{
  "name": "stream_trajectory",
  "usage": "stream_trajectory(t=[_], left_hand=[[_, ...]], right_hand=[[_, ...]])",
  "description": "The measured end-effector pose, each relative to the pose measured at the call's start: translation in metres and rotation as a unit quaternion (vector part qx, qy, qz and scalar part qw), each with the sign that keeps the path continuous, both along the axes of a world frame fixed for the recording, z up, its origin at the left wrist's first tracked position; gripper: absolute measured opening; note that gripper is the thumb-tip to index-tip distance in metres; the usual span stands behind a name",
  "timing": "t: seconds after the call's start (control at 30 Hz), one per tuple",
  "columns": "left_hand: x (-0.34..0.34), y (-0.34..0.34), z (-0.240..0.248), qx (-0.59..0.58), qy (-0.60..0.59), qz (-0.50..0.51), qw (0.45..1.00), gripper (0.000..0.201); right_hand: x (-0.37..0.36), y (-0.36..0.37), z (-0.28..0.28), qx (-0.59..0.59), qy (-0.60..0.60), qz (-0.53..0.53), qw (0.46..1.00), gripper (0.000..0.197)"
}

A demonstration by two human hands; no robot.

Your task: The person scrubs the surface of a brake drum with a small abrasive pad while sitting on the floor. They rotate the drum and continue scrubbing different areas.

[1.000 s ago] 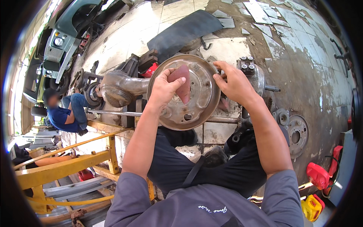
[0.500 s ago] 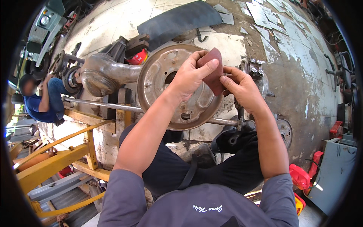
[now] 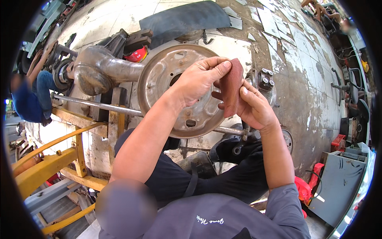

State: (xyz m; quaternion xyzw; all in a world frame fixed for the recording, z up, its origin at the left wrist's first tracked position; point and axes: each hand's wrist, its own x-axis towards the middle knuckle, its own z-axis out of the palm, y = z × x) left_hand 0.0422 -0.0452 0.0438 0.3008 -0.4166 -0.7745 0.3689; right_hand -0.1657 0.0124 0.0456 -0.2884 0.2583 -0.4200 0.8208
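The red-brown sheet [image 3: 232,89] is held above the right side of the round metal plate [image 3: 158,81], curled a little and roughly upright. The left hand [image 3: 199,79], over the plate, pinches the sheet's upper left edge, thumb against bent forefinger with only the sheet between them. The right hand [image 3: 256,107], just right of the plate, has its thumb on the sheet's right edge and its fingers curled partly closed behind; how far they reach there I cannot tell. Left of the plate lies the bulging axle housing [image 3: 93,67], with a rod [image 3: 99,104] running nearer the person. Beyond the plate are a dark panel [image 3: 183,22] and, to its left, a red tub [image 3: 136,54]. A studded block [image 3: 265,78] sits right of the plate, a grey cabinet [image 3: 338,187] farther right and nearer. Well left of the plate, a co-worker [image 3: 30,97] sits beyond a yellow frame [image 3: 47,171].
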Motion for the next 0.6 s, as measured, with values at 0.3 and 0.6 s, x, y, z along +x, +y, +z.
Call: stream_trajectory(t=[0.3,0.6], left_hand=[[0.007,-0.004,0.012,-0.114,-0.179,0.091,0.973,0.053],[0.029,-0.017,0.004,-0.219,-0.292,0.179,0.914,0.047]], right_hand=[[-0.013,-0.004,-0.003,-0.024,0.085,-0.091,0.992,0.021],[0.008,-0.004,-0.026,-0.231,0.626,-0.127,0.734,0.053]])
